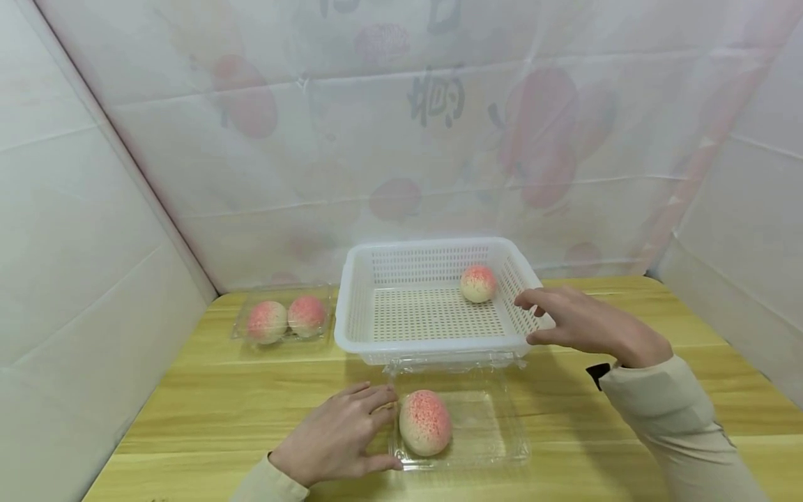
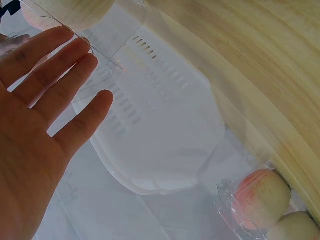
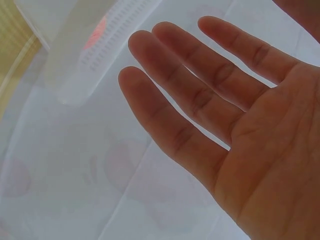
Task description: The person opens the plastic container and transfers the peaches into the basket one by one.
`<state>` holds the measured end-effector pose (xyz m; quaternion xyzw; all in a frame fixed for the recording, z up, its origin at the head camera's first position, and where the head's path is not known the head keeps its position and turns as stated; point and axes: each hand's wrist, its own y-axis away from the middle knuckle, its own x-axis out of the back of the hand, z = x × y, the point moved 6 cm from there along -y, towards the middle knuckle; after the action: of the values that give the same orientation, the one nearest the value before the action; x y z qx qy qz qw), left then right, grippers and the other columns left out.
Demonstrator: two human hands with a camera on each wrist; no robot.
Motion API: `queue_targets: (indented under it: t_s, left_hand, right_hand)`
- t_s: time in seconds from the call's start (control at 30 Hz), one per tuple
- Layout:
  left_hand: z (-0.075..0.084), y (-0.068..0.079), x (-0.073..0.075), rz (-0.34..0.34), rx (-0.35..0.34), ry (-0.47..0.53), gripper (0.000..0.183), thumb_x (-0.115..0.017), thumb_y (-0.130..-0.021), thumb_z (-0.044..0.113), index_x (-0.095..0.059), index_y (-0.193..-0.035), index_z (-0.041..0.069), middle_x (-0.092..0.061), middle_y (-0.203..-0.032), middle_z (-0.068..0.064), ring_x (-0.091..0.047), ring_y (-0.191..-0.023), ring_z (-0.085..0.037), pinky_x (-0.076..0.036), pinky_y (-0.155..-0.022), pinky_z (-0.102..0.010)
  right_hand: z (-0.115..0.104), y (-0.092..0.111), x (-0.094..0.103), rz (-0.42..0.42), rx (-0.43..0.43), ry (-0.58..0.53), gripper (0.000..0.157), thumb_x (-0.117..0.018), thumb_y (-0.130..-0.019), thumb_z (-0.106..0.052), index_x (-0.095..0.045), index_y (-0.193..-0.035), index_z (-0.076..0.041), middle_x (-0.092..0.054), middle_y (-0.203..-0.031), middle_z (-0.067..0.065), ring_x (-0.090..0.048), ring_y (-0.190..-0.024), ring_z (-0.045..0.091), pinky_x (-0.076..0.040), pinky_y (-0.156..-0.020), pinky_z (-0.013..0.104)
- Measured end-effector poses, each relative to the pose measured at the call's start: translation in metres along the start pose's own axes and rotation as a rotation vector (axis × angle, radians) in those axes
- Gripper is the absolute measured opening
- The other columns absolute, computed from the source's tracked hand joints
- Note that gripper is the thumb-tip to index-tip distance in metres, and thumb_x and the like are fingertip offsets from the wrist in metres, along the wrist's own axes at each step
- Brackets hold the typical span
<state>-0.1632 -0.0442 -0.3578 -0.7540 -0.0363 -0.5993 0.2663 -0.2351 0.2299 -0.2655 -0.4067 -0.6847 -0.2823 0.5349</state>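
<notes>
Head view, peach (image 1: 425, 422) beside spread left fingers (image 1: 378, 399), right fingers (image 1: 544, 300) parted near white basket (image 1: 433, 346)

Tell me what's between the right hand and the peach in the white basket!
In the head view, the white basket's slotted side wall stands between the right hand and that peach.
</notes>
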Motion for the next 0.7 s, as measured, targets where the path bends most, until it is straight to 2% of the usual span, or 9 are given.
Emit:
queue_targets:
  t_s: [0.23, 0.47, 0.7]
  left_hand:
    - [0.000, 0.000, 0.000, 0.007, 0.002, 0.011, 0.054, -0.060, -0.076, 0.059, -0.068, -0.100, 0.010, -0.061, -0.111, -0.006, -0.055, -0.106, -0.018, -0.044, -0.093, -0.038]
    - [-0.001, 0.000, 0.001, 0.012, 0.005, 0.008, 0.054, -0.060, -0.076, 0.059, -0.068, -0.099, 0.010, -0.061, -0.111, -0.006, -0.055, -0.105, -0.018, -0.044, -0.093, -0.037]
    - [-0.001, 0.000, 0.001, 0.015, 0.002, 0.007, 0.054, -0.061, -0.076, 0.059, -0.068, -0.099, 0.011, -0.061, -0.111, -0.005, -0.055, -0.106, -0.017, -0.044, -0.093, -0.037]
  right_hand:
    - [-0.006, 0.009, -0.001, 0.022, 0.010, -0.002, 0.041, -0.069, -0.081, -0.025, -0.056, -0.115, -0.005, -0.057, -0.111, 0.004, -0.056, -0.093, 0.021, -0.048, -0.075, 0.037]
    - [-0.013, 0.012, -0.004, 0.043, 0.063, 0.041, 0.034, -0.072, -0.077, -0.020, -0.059, -0.107, -0.009, -0.059, -0.103, 0.000, -0.057, -0.087, 0.015, -0.049, -0.070, 0.033]
    - [-0.017, 0.015, -0.011, 0.035, 0.121, 0.056, 0.032, -0.073, -0.076, -0.018, -0.059, -0.103, -0.007, -0.059, -0.098, 0.000, -0.057, -0.082, 0.014, -0.050, -0.067, 0.030]
